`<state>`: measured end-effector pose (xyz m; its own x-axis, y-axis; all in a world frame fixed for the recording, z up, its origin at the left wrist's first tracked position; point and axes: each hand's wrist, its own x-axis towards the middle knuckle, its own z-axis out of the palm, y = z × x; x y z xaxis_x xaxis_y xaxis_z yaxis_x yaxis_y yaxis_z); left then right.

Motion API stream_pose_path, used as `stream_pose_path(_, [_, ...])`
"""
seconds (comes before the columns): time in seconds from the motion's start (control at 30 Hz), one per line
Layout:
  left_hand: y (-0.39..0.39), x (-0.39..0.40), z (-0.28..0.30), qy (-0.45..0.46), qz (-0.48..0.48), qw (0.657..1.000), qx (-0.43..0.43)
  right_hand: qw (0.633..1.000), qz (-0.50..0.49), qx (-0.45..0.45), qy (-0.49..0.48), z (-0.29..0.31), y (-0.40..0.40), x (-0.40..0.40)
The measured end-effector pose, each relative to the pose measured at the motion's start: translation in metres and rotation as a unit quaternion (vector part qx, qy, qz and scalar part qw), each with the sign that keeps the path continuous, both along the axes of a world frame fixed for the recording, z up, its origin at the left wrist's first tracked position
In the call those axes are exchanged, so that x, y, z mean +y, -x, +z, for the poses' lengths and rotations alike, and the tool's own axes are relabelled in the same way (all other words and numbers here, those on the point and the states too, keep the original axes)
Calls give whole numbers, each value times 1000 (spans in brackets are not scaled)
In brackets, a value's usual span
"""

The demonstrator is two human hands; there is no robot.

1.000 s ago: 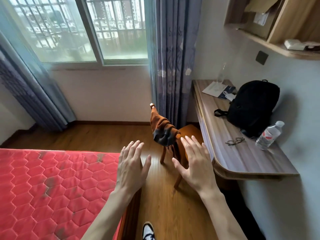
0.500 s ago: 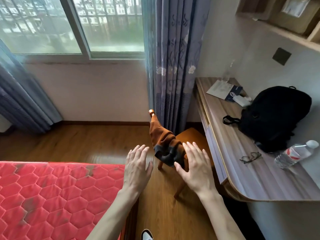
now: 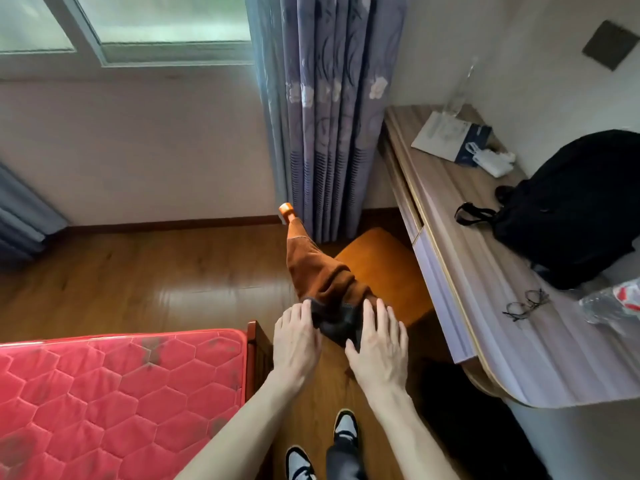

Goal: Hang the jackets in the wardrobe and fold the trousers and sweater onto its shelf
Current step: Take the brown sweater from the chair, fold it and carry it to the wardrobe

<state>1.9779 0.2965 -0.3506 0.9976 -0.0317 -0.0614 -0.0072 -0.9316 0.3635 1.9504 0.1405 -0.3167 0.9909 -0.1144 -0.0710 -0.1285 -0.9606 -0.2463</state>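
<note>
A brown garment (image 3: 320,273) hangs over the back of an orange wooden chair (image 3: 388,271), and a dark grey garment (image 3: 334,322) hangs at its lower end. My left hand (image 3: 298,341) has its straight fingers at the left edge of the dark garment. My right hand (image 3: 379,344) lies with straight fingers against its right side. Neither hand curls round the cloth. The wardrobe is out of view.
A bed with a red quilted mattress (image 3: 114,393) stands at the lower left. On the right a wooden desk (image 3: 519,327) holds a black backpack (image 3: 571,209), glasses (image 3: 526,303) and a water bottle (image 3: 613,299). A grey curtain (image 3: 325,116) hangs behind the chair. My feet show on the wood floor.
I have stepped closer to the chair and looked further down. Both hands moved forward from mid-air onto the two sides of the dark garment.
</note>
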Motion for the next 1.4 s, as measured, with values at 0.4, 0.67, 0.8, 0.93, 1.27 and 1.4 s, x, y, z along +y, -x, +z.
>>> stream_pose_path(0.4, [-59, -5, -36, 114, 12, 993, 31, 990, 111, 54, 65, -27, -35, -31])
stream_pose_path(0.67, [-64, 17, -17, 163, 55, 984, -38, 991, 111, 20, -66, -17, -44, -48])
stream_pose_path(0.8, [-53, 44, 5, 167, 36, 978, -118, 987, 106, 3, -117, -1, -53, -63])
stream_pose_path(0.93, [-57, 42, 35, 239, 46, 959, -145, 976, 108, -57, -180, 15, -65, -68])
stream_pose_path(1.27, [-100, 6, 119, 359, 34, 922, -137, 906, 115, -146, -380, 93, -121, -86])
stream_pose_path(1.4, [-105, 16, 160, 323, 0, 933, -157, 884, 133, -166, -416, 140, -136, -93])
